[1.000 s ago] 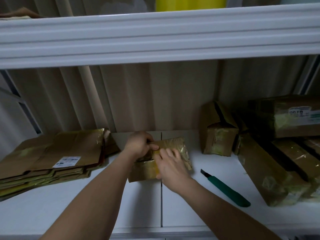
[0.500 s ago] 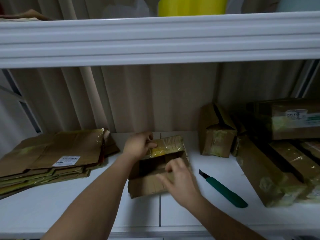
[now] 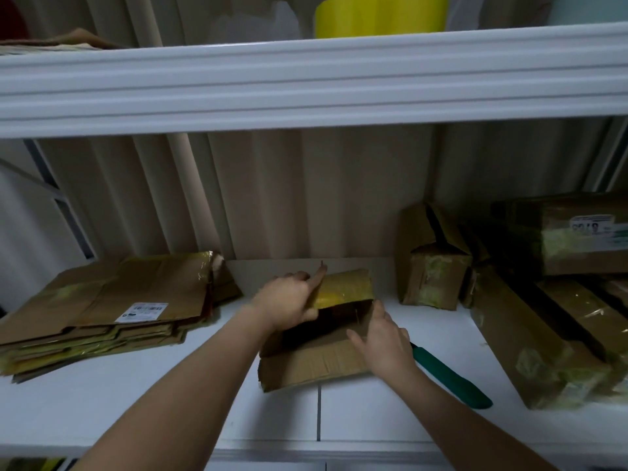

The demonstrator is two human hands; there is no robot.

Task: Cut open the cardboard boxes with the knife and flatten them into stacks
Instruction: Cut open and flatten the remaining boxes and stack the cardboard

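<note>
L hand (image 3: 289, 300) + R hand (image 3: 382, 341) on box (image 3: 316, 363)

brown box (image 3: 316, 360), green knife (image 3: 452, 379), white shelf (image 3: 136, 402)

Bare shelf (image 3: 136, 413) between flattened stack (image 3: 102, 311) and knife (image 3: 452, 379)

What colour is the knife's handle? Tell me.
Green, on the knife in the head view.
</note>
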